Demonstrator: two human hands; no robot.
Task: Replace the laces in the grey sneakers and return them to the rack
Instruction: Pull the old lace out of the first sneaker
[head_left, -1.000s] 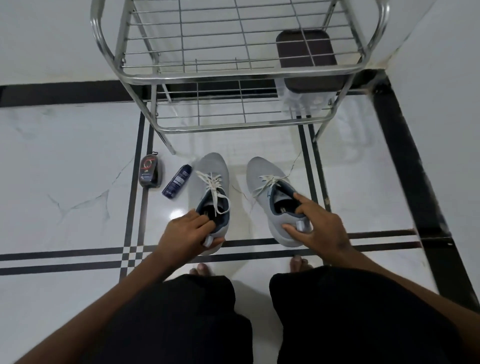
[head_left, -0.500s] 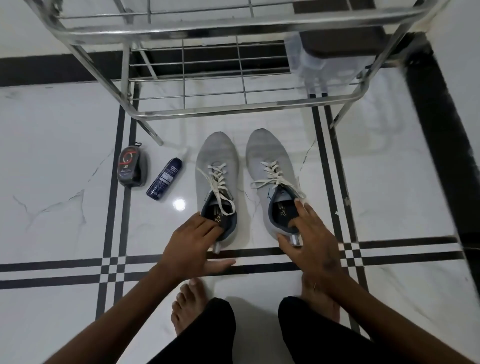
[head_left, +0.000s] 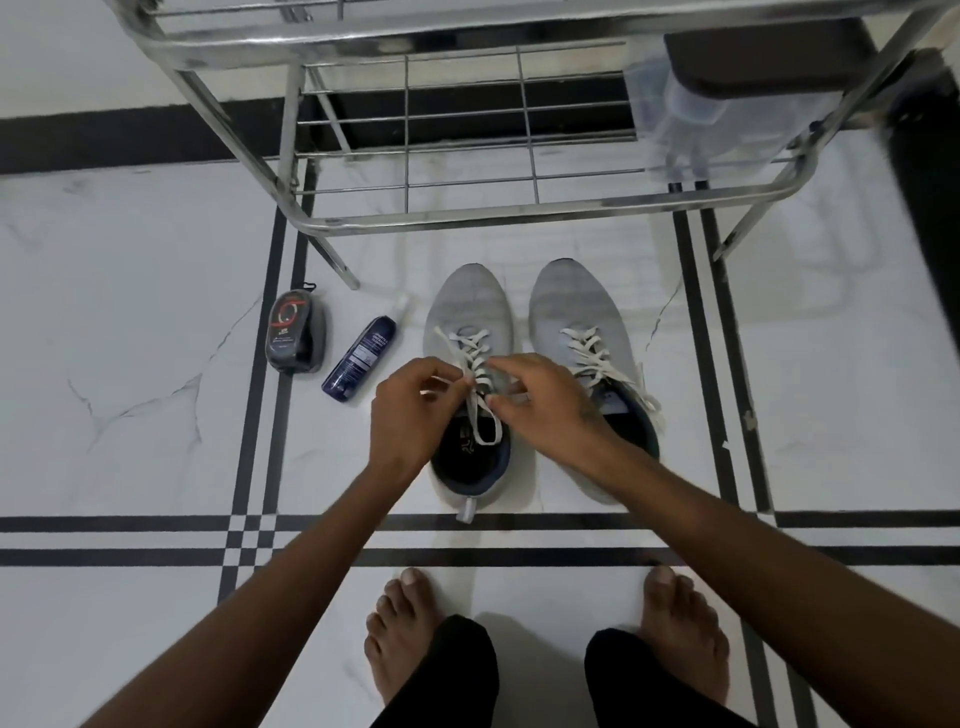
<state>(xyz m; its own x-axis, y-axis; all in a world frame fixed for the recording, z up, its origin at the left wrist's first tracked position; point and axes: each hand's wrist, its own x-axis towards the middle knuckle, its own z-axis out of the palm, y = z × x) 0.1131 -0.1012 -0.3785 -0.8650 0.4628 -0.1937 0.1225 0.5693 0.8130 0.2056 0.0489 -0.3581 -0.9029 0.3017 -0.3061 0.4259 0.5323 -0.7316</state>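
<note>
Two grey sneakers stand side by side on the white floor, toes toward the rack. The left sneaker (head_left: 470, 306) has a white lace (head_left: 475, 358) and both hands are over its tongue. My left hand (head_left: 415, 410) pinches a lace end at the sneaker's left side. My right hand (head_left: 545, 400) pinches the lace on the right of the eyelets. A lace loop hangs into the shoe's dark opening. The right sneaker (head_left: 576, 312) sits untouched with its white lace (head_left: 597, 358) loose.
A steel wire shoe rack (head_left: 467, 213) stands just beyond the sneakers, a dark box and a clear container (head_left: 691, 114) on its right side. A shoe-polish sponge (head_left: 293, 332) and a dark blue spray bottle (head_left: 360, 358) lie left of the sneakers. My bare feet (head_left: 410, 634) are below.
Both hands let go of the sneakers' heels and moved up to the left sneaker's lace. The right hand crossed over from the right sneaker. The view has moved closer.
</note>
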